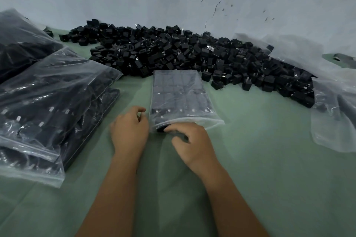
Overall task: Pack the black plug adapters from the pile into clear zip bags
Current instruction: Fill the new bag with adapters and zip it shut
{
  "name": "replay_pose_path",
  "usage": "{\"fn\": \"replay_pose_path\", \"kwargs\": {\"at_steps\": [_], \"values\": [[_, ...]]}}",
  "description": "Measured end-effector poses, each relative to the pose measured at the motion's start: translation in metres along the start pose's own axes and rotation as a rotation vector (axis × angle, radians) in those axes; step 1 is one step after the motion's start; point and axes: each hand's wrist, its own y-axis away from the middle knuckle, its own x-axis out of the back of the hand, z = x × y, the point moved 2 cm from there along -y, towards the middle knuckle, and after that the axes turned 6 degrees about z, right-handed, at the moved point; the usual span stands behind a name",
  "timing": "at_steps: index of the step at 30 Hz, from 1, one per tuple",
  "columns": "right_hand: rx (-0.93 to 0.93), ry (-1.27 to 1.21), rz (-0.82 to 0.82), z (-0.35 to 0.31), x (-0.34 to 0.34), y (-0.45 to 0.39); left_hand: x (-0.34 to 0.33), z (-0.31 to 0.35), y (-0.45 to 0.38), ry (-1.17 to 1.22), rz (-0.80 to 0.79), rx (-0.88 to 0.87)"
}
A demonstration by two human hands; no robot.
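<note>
The bag (179,92) lies flat on the green cloth (260,159) just in front of the pile (192,56), its mouth toward the person, and it is nearly full: adapters sit inside in neat rows, their metal prongs glinting through the film. Loaded like this it will probably feel dense and a little floppy, hard blocks in a thin, slick skin that stretches and slides under fingers. The adapters themselves are rigid and should not mind being pushed; the plastic is the weak part, and the prongs could snag or puncture it if forced. The best hold is likely at the mouth, on the stiffer zip strip, with the weight left resting on the cloth rather than lifted by a corner. The left hand (130,129) sits at the bag's near left corner, fingers curled, thumb and forefinger seeming to pinch the edge of the film to steady it. The right hand (189,140) reaches over the mouth, knuckles up, fingers bent down onto an adapter (160,128) at the opening, apparently tucking it in; whether they grip it or only press it I cannot tell, since the fingertips are hidden. Both forearms come in low from the near edge, converging on the mouth. Filled bags (48,102) are stacked at left, and a loose sack (335,113) slumps at right.
</note>
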Motion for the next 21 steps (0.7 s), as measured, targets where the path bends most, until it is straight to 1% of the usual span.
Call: {"fn": "replay_pose_path", "kwargs": {"at_steps": [6, 10, 15, 21], "values": [[0.067, 0.229, -0.105, -0.0024, -0.0031, 0.0002, -0.0053, 0.0, -0.0009, -0.02, -0.03, -0.054], [0.118, 0.337, -0.161, -0.0021, -0.0056, 0.0037, -0.0055, -0.0002, -0.0001, -0.028, -0.041, -0.049], [0.177, 0.423, -0.192, -0.002, -0.0074, 0.0044, -0.0057, 0.0012, -0.0003, -0.042, -0.046, -0.047], [0.215, 0.503, -0.167, -0.0049, -0.0079, 0.0062, -0.0063, 0.0007, -0.0004, -0.054, -0.039, -0.051]]}}
